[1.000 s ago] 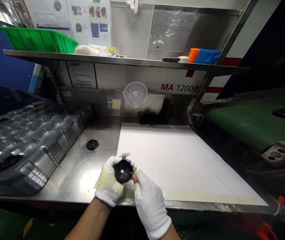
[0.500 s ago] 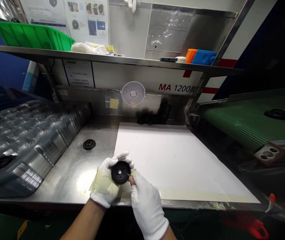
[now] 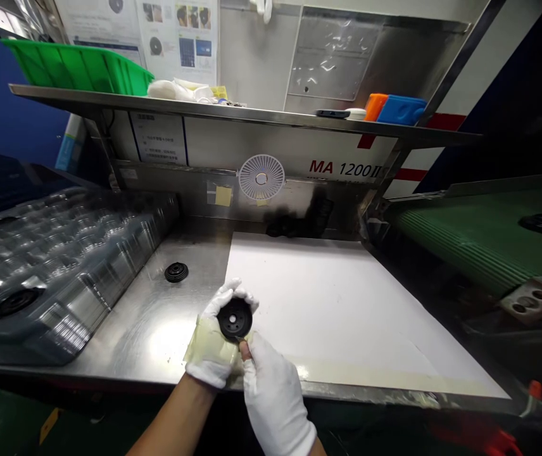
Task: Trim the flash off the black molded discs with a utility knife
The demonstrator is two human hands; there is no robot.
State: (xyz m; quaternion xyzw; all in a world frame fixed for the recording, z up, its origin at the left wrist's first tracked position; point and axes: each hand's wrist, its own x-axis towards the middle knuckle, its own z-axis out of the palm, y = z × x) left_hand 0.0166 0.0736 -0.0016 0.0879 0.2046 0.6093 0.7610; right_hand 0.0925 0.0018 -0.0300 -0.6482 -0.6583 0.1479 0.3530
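Black disc (image 3: 235, 318) (cradled) now has right hand (image 3: 273, 389) at near rim.

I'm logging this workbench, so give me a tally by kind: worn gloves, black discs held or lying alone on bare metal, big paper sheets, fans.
White fabric gloves: 2
Black round discs: 2
Large white paper sheet: 1
Round white slatted fan: 1
Total: 6

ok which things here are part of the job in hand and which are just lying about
Likely part of the job:
black disc, in the left hand
perhaps a small blade, in the right hand
loose disc
tray with discs

Seemingly just about:
green bin
fan
blue box
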